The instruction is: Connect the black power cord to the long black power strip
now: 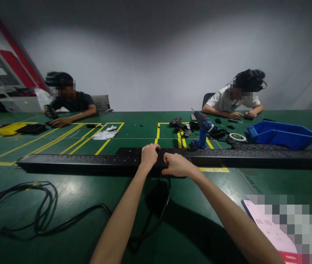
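A long black power strip (76,160) with rows of sockets lies across the green table in front of me. My left hand (149,157) is closed over its top near the right end, the fingertips hidden behind it. Just beside, my right hand (177,164) has curled fingers and a thumb at the front edge of the same end; exactly what its fingertips touch is hidden. A black cable (169,194) hangs down below my hands. Behind and to the right lies a second long power strip (255,157), partly overlapped.
Coiled black cable (21,187) lies at the left front. Beyond the strips are a blue cordless drill (204,123), a blue bin (282,134), a tape roll (237,137) and a white plastic bag (105,134). Two people sit across the table. A pink sheet (268,223) is at right front.
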`<state>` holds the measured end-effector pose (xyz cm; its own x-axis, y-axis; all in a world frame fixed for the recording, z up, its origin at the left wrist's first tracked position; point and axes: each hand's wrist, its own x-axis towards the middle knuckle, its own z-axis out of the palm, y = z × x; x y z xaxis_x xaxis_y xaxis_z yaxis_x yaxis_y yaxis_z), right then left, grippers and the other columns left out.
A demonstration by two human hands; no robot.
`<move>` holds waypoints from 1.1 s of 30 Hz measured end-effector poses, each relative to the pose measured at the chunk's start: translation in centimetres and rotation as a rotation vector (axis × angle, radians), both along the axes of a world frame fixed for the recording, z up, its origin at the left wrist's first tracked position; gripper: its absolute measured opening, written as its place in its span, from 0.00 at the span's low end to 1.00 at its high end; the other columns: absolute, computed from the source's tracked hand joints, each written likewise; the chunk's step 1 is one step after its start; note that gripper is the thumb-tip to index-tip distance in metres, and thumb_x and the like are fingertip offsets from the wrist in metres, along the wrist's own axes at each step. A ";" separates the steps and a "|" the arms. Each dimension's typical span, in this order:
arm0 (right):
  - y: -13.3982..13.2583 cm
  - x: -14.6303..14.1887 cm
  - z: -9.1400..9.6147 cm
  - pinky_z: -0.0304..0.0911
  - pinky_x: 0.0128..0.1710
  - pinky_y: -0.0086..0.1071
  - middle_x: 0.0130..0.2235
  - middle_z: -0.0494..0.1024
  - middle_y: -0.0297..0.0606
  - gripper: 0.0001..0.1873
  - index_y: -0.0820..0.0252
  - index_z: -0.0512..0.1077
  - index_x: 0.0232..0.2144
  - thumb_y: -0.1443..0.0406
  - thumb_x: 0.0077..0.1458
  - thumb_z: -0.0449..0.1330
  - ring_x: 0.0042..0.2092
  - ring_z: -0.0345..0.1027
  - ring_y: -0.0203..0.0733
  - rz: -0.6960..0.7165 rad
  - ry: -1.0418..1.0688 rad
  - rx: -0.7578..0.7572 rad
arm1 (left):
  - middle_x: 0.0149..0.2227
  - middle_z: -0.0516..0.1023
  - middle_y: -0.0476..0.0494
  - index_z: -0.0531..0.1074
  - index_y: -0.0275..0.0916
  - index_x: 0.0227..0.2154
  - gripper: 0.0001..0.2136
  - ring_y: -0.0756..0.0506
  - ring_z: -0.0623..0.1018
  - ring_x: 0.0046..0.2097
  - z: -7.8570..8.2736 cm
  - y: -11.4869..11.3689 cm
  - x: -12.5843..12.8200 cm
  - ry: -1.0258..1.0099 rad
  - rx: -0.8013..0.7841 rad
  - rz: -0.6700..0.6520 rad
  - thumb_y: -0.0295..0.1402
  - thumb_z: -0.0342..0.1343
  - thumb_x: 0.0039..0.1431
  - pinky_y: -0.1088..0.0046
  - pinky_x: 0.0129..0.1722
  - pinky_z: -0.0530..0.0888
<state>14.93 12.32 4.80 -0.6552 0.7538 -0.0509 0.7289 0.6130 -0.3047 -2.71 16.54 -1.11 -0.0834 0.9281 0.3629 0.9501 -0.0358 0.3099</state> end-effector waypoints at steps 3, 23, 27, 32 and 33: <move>1.7 0.7 0.7 0.53 0.27 0.27 0.33 0.76 0.36 0.18 0.58 0.68 0.36 0.58 0.43 0.66 0.33 0.68 0.39 -0.065 0.198 -0.009 | 0.42 0.79 0.46 0.76 0.47 0.39 0.16 0.43 0.76 0.47 0.2 0.0 0.0 -0.003 -0.015 0.011 0.21 0.47 0.58 0.64 0.52 0.67; 9.3 -4.3 0.6 0.64 0.38 0.31 0.42 0.80 0.43 0.17 0.58 0.78 0.38 0.55 0.47 0.62 0.43 0.73 0.48 -0.319 0.098 0.028 | 0.43 0.79 0.43 0.74 0.44 0.46 0.14 0.44 0.76 0.47 0.7 -0.4 0.0 -0.010 -0.055 -0.005 0.28 0.44 0.66 0.66 0.52 0.67; 9.6 -4.9 1.0 0.66 0.38 0.32 0.44 0.79 0.48 0.20 0.60 0.78 0.40 0.55 0.46 0.63 0.45 0.74 0.50 -0.327 0.049 -0.014 | 0.42 0.79 0.42 0.74 0.44 0.46 0.15 0.44 0.76 0.47 0.6 -0.4 -0.1 0.027 -0.059 0.001 0.27 0.43 0.66 0.66 0.52 0.67; 9.4 -6.1 1.1 0.67 0.41 0.36 0.46 0.78 0.54 0.25 0.64 0.76 0.45 0.55 0.46 0.63 0.48 0.73 0.54 -0.362 0.023 -0.013 | 0.42 0.78 0.40 0.74 0.40 0.44 0.14 0.42 0.76 0.47 0.4 -0.2 -0.2 0.054 -0.075 0.018 0.30 0.42 0.67 0.66 0.50 0.68; 9.4 -6.4 1.1 0.67 0.42 0.36 0.46 0.78 0.54 0.25 0.64 0.76 0.45 0.55 0.46 0.63 0.49 0.73 0.55 -0.367 0.021 -0.009 | 0.42 0.78 0.39 0.74 0.40 0.43 0.14 0.42 0.76 0.47 0.4 -0.1 -0.3 0.054 -0.086 0.024 0.30 0.42 0.67 0.66 0.50 0.68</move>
<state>8.55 21.69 5.92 -0.3424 0.9384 -0.0476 0.8933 0.3094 -0.3260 -2.98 16.40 -0.76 -0.0884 0.9539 0.2867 0.9658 0.0116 0.2592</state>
